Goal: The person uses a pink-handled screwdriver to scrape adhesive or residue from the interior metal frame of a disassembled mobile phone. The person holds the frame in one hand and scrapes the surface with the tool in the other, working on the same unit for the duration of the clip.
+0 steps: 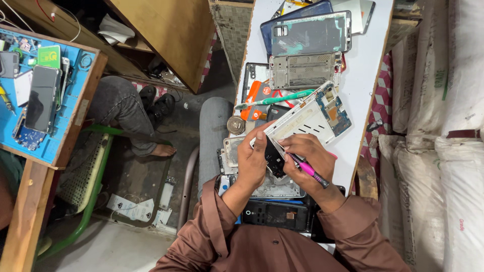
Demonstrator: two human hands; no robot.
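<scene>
Head view: the left hand [252, 161] is closing around a small black phone part [275, 160], while the right hand [307, 157] is gripping a pink-handled screwdriver [308, 168] against it, near the white counter [365, 80]. A slip of the tip could scratch the part. A green-handled tool [275, 99] and a white phone frame [307, 118] are crowding the far side.

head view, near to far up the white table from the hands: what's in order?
Hands with a pink screwdriver and small black part → white frame with circuit board → green-handled tool → silver phone frame → grey back cover.
</scene>
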